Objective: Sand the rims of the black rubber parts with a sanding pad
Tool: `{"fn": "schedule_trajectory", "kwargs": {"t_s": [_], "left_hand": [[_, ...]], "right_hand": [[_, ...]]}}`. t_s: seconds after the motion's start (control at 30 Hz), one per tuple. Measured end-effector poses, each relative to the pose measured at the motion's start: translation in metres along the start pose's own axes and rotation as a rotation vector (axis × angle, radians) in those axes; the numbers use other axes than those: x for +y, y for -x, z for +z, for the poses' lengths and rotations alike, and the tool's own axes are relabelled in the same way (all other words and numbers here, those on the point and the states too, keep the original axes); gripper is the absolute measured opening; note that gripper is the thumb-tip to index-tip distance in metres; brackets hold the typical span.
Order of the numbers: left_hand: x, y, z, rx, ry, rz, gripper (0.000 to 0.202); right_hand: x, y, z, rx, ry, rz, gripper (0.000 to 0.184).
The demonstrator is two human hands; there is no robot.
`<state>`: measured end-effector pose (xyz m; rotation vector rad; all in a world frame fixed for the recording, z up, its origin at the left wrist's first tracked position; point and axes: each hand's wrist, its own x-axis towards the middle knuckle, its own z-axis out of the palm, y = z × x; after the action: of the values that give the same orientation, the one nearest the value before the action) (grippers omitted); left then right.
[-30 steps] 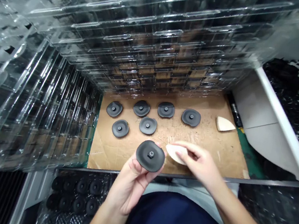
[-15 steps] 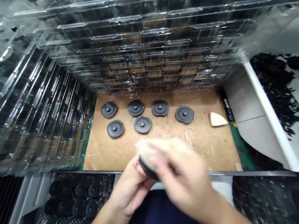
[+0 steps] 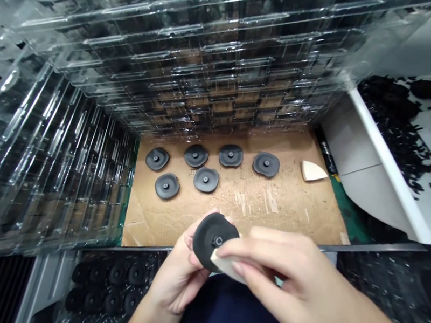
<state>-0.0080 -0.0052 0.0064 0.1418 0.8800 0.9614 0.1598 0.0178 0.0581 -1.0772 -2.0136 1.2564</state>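
My left hand [image 3: 184, 271] grips a dark rounded disc [image 3: 206, 236] by its edge, its face with a small raised hub turned up. Between the thumb and fingers of my right hand [image 3: 283, 273] is a cream-coloured wedge-shaped pad [image 3: 229, 267], its tip against the disc near the hub. Several similar dark discs lie apart on the cardboard sheet [image 3: 272, 214] beyond my hands, the nearest being one disc [image 3: 206, 180]. A second cream wedge pad [image 3: 313, 171] rests at the right of the cardboard.
Stacked clear plastic trays [image 3: 233, 49] rise behind the cardboard, and more clear trays [image 3: 48, 157] stand at left. A white bin [image 3: 395, 163] with black scraps is at right. Below left, a tray holds several black discs [image 3: 116, 274]. A black marker [image 3: 326, 156] lies beside the bin.
The held disc has turned from edge-on to face-up in my left hand. My right hand, blurred before, has moved slightly down and right, and the pad now shows at the disc's lower right.
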Motion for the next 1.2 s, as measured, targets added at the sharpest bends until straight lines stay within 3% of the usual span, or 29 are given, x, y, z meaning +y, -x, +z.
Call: {"fn": "schedule_trajectory", "kwargs": {"t_s": [0.07, 0.13, 0.23, 0.3, 0.33, 0.4, 0.5, 0.67, 0.73, 0.87, 0.97, 1.07, 1.2], "left_hand": [[-0.001, -0.001, -0.002, -0.033, 0.024, -0.010, 0.056], [-0.003, -0.003, -0.002, -0.035, 0.021, -0.011, 0.057], [-0.003, -0.004, 0.002, -0.031, -0.007, -0.016, 0.055], [-0.001, -0.002, 0.003, -0.062, -0.022, -0.027, 0.051], [0.000, -0.001, 0.003, -0.087, -0.018, -0.035, 0.050], [0.002, 0.001, 0.003, -0.136, 0.014, -0.048, 0.052], [0.004, 0.003, 0.002, -0.175, 0.086, -0.054, 0.054], [0.004, -0.001, 0.003, -0.148, 0.092, -0.070, 0.054], [0.005, -0.002, 0.003, -0.154, 0.073, -0.063, 0.052], [0.005, 0.000, 0.004, -0.180, 0.034, -0.045, 0.045], [0.002, 0.003, 0.008, -0.178, 0.025, -0.034, 0.049], [0.000, 0.003, 0.011, -0.099, -0.037, 0.037, 0.052], [-0.001, 0.003, 0.006, 0.011, -0.020, 0.129, 0.050]], "right_hand": [[-0.001, 0.006, -0.007, 0.054, 0.106, 0.065, 0.021], [0.000, 0.005, -0.009, 0.150, 0.255, 0.038, 0.022], [0.008, -0.009, -0.005, 0.233, 0.397, -0.220, 0.028], [0.018, -0.019, -0.004, 0.234, 0.281, -0.332, 0.029], [0.024, -0.022, -0.005, 0.238, 0.192, -0.305, 0.027], [0.038, -0.021, -0.005, 0.285, 0.081, -0.121, 0.023], [0.061, -0.006, 0.005, 0.332, 0.112, 0.119, 0.022], [0.101, 0.024, 0.042, 0.151, 0.146, 0.177, 0.025], [0.108, 0.027, 0.046, 0.146, 0.150, 0.189, 0.023], [0.082, 0.020, 0.020, 0.307, 0.180, 0.254, 0.021], [0.042, 0.011, -0.001, 0.415, 0.179, 0.093, 0.019], [0.015, 0.004, -0.002, 0.389, 0.229, -0.184, 0.025], [0.009, -0.002, 0.004, 0.219, 0.276, -0.144, 0.024]]}}
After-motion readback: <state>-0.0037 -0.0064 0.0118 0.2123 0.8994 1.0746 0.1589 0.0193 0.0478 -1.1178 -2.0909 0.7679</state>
